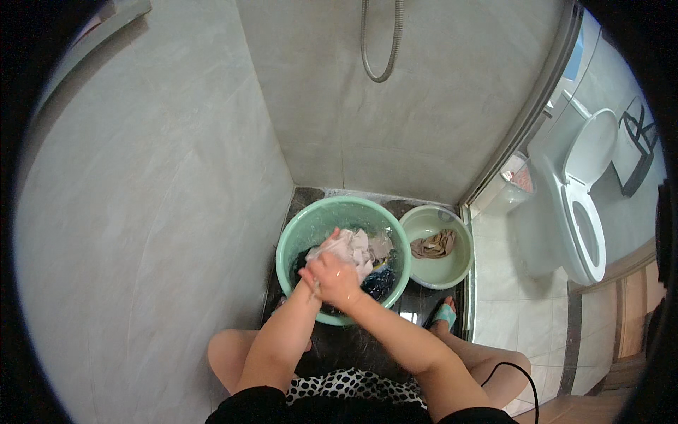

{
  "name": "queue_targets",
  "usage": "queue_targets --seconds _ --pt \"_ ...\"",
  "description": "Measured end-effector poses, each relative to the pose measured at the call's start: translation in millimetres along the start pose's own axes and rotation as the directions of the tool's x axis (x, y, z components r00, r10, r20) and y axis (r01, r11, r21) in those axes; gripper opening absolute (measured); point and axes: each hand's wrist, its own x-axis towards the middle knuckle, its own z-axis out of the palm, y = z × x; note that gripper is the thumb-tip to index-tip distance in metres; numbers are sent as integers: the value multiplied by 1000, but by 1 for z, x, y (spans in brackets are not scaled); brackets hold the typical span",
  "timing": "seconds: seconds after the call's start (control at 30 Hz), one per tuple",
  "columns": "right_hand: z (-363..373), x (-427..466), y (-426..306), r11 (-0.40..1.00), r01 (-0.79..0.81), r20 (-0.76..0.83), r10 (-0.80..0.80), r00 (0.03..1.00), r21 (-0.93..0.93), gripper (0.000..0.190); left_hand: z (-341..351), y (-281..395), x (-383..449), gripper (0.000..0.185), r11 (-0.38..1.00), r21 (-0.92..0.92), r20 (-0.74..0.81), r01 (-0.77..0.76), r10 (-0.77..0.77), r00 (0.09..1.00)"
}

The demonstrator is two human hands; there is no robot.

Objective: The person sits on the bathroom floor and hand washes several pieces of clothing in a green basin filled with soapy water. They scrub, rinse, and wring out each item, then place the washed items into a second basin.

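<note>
A wet, pale pink cloth (352,252) is bunched up in a large green plastic basin (286,238). My left hand (333,235) is shut on this cloth and mostly hidden, with a fingertip showing at its upper edge. Across my left wrist lies my right hand (335,281), back upward and fingers pointing left. Whether its hidden side grips any cloth cannot be told. Dark blue wet fabric (380,282) lies lower in the basin, beside a greyish-pink piece of cloth (380,247).
Touching on the right is a smaller pale green basin (466,249) with water and a brown cloth (434,245). A shower hose (381,78) hangs on the back wall. Beyond the glass partition's frame (469,297) stand a white toilet (574,233) and a waste bin (519,180).
</note>
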Motion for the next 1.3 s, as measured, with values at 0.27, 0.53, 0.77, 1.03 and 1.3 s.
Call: queue_targets --seconds 0.27,0.53,0.77,1.03,1.3 --pt "-2 17 111 802 -555 -69 555 829 -221 26 9 -1 11 34 819 569 -532 75 297 793" --pt "20 -6 99 956 -34 493 180 851 -291 38 26 66 -22 59 632 663 -691 402 308 654" --pt "63 -31 165 943 -255 464 327 823 -213 40 37 53 -15 72 908 347 -667 234 64 742" --pt "-84 70 71 103 -503 455 299 839 858 22 53 33 -28 76 976 -144 -521 165 -216 826" --pt "-119 76 34 -290 -257 348 326 879 922 24 92 29 -22 63 988 133 -33 84 -81 996"
